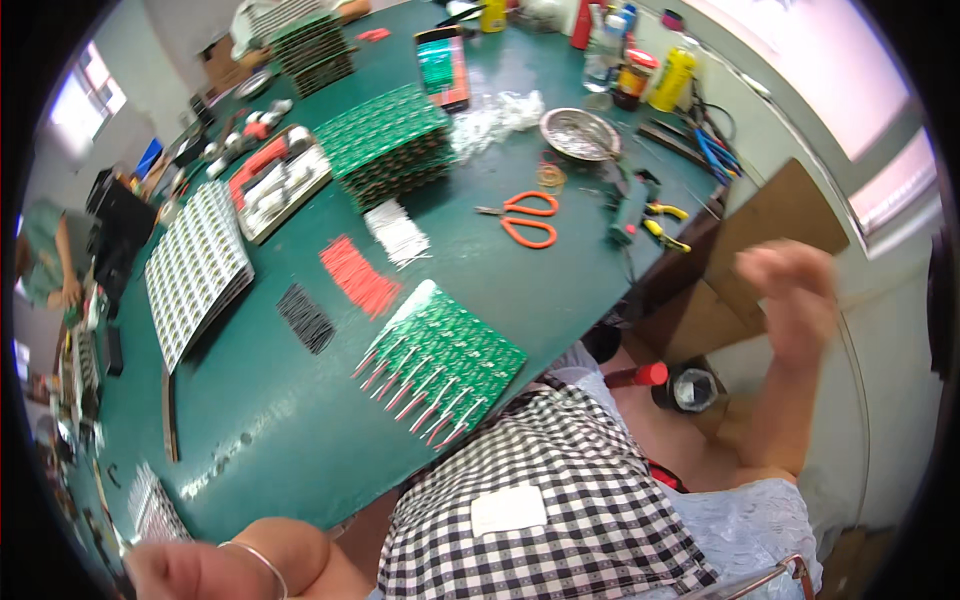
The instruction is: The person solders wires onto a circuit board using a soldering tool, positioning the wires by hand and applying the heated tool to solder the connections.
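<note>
A green circuit board panel point(455, 350) lies at the table's near edge, with rows of short red, white and black wires along its near left side. Beyond it lie a bundle of black wires point(305, 318), a bundle of red wires point(360, 276) and a bundle of white wires point(397, 233). My left hand point(185, 572), with a bangle at its wrist, is low at the left, off the board and smeared by motion. Raised past the table's right edge, my right hand point(795, 290) is blurred too; its fingers look bent, and I see nothing in it.
Stacked green boards point(385, 135) stand at the back, beside a phone point(442, 68). Orange-handled scissors point(528, 218), a metal bowl point(580, 134) and yellow-handled pliers point(667, 227) lie right. A white-faced panel stack point(200, 265) sits left. Another person point(50, 255) works far left.
</note>
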A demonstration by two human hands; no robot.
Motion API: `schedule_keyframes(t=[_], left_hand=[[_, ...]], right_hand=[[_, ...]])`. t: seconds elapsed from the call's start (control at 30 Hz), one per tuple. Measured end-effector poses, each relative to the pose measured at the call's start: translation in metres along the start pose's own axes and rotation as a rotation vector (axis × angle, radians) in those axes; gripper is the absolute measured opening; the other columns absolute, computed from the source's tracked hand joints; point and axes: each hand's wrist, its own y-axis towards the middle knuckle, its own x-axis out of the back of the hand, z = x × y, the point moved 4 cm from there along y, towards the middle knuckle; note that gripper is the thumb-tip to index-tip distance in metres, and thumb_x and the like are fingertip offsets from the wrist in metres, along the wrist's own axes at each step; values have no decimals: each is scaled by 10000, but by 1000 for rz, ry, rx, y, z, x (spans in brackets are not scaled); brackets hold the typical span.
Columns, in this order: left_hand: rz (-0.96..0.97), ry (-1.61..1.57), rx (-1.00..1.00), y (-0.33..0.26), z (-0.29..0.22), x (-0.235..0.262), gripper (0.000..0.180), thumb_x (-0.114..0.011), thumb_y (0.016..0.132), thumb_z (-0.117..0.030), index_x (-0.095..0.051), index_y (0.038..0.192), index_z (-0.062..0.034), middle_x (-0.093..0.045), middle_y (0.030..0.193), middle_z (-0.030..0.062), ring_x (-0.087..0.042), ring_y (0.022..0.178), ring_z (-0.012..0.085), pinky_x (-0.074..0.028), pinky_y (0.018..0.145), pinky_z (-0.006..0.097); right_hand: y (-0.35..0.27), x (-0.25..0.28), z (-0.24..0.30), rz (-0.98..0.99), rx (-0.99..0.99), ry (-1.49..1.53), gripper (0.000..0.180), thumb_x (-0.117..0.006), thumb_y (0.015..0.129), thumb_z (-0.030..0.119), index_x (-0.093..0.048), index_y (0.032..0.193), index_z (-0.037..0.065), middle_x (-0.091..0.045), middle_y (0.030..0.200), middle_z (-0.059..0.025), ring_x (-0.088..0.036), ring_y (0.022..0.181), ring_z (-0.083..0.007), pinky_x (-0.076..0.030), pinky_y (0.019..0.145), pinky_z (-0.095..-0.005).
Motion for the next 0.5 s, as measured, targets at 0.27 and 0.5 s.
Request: schedule_keyframes(t=[0.27, 0.5], left_hand=[[678, 24, 138, -41, 41, -61, 267, -515, 897, -378, -577, 847, -123, -527, 760, 23, -492, 751, 230, -324, 682, 403], [994, 63, 107, -25, 62, -172, 266, -478, 902, -227, -568, 877, 22, -554, 893, 152, -512, 926, 336, -373, 912, 510]], right_hand=[[-528, 327, -104, -1438, -947, -603, 215, -536, 897, 186, -580, 1078, 78, -631, 935, -58, -597, 769, -216, -494, 632, -370], [-783, 125, 6, -2018, -1209, -1042, 200, -589, 811, 143, -646, 943, 3, -664, 936, -143, -632, 824, -290, -499, 721, -397]])
